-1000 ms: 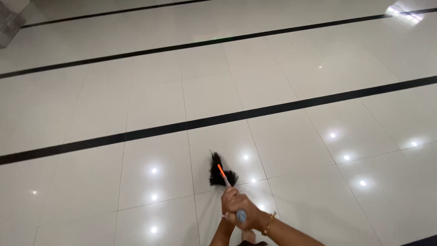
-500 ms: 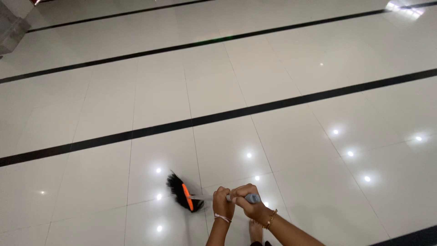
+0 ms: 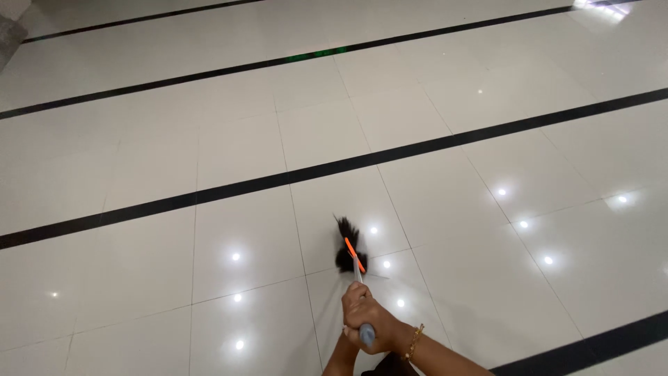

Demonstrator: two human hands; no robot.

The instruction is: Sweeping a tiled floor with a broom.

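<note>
A broom with a black bristle head (image 3: 344,244), an orange band and a grey handle rests its bristles on the glossy white tiled floor (image 3: 229,174). Both of my hands grip the handle at the bottom of the view. My left hand (image 3: 355,301) is the one closer to the bristles. My right hand (image 3: 385,335), with a gold bracelet on its wrist, is closed around the handle's grey end. The bristle head lies just ahead of my hands, near a tile joint.
Long black stripes (image 3: 417,147) cross the white floor diagonally, another one at the bottom right corner. Ceiling lights reflect as bright dots on the tiles. A grey object shows at the top left edge (image 3: 8,31).
The broom head swung out to the left half a second ago and has now come back to the right and further ahead of my hands. Both hands kept hold of the handle.
</note>
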